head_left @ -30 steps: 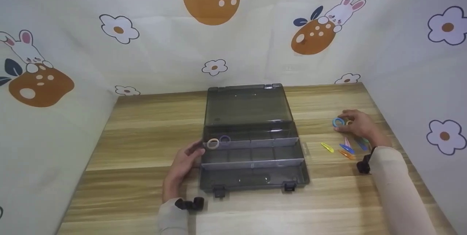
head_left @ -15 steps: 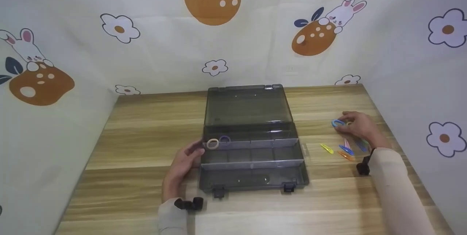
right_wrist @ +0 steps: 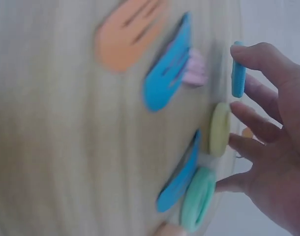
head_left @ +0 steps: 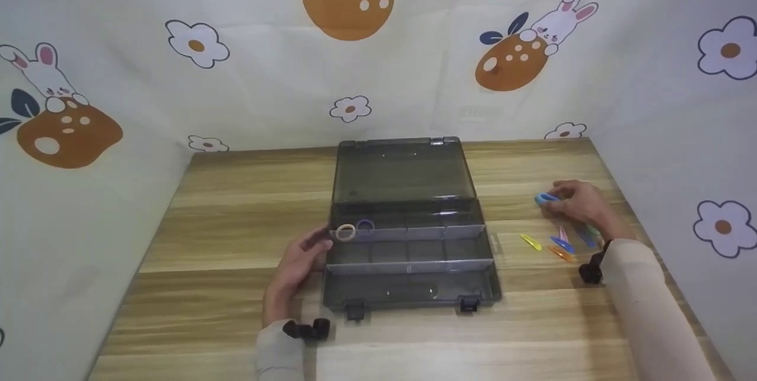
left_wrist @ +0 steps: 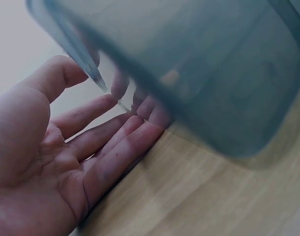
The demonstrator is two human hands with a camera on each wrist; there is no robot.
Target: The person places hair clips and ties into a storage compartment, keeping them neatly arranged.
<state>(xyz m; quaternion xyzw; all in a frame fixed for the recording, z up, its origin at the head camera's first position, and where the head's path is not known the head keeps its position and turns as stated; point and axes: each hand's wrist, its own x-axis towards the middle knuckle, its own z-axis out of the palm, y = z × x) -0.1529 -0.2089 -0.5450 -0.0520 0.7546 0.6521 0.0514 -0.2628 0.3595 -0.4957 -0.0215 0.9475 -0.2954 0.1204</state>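
My right hand (head_left: 582, 203) pinches a blue hair tie (right_wrist: 238, 78) between thumb and forefinger, above the right part of the table. Its other fingers reach by a yellow hair tie (right_wrist: 219, 130) and a green hair tie (right_wrist: 198, 199) in the right wrist view. My left hand (head_left: 297, 260) rests against the left side of a dark see-through compartment box (head_left: 408, 265), its fingers fairly straight and touching the wall. The box's lid (head_left: 405, 171) lies back. At its left compartments are a cream hair tie (head_left: 337, 233) and a purple hair tie (head_left: 365, 220).
Snap hair clips lie in front of my right hand: yellow (head_left: 530, 242), blue (head_left: 562, 244), orange (head_left: 560, 253), and a pink one (head_left: 563, 232) partly covered. Two latches stick out at the box's front. A patterned cloth (head_left: 266, 91) encloses the wood-grain table (head_left: 236, 209).
The blue hair tie has tilted in my right fingers, from a round outline to a narrow one. My right hand has barely shifted. The left hand and box stay in place.
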